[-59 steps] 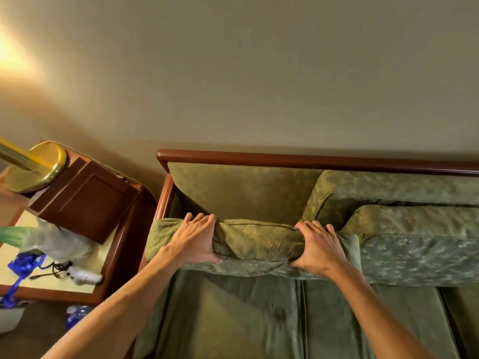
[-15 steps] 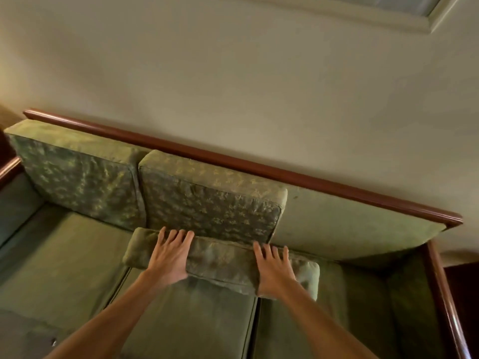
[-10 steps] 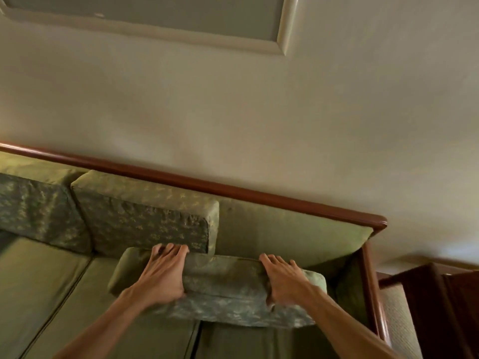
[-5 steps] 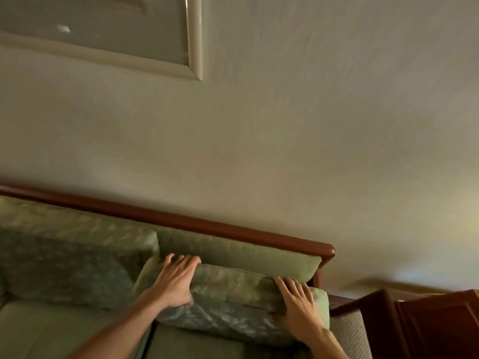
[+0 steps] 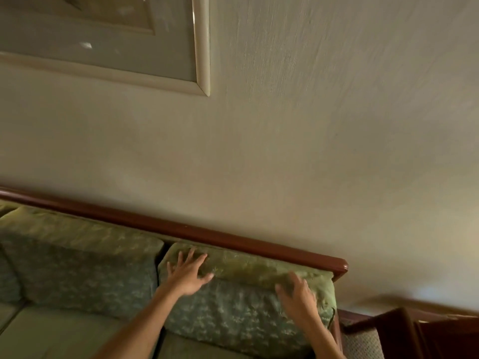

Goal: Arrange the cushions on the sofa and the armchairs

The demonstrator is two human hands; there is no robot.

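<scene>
Your left hand (image 5: pixel 188 275) lies flat, fingers spread, on the top left corner of the right-end back cushion (image 5: pixel 241 291). Your right hand (image 5: pixel 298 294) presses its top right corner; it is blurred, so I cannot tell how its fingers lie. The cushion stands upright at the sofa's (image 5: pixel 181 229) right end, touching its neighbour cushion (image 5: pixel 77 257). Push evenly, seating it square under the rail. No containers show.

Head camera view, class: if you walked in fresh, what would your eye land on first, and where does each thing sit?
First, the two hands: the left hand lies spread on the top edge of the end back cushion, and the right hand, blurred, presses its upper right part. That cushion stands upright at the sofa's right end, beside its neighbouring cushion, under the dark wooden rail. Above left, a pale framed picture hangs on the wall.
</scene>
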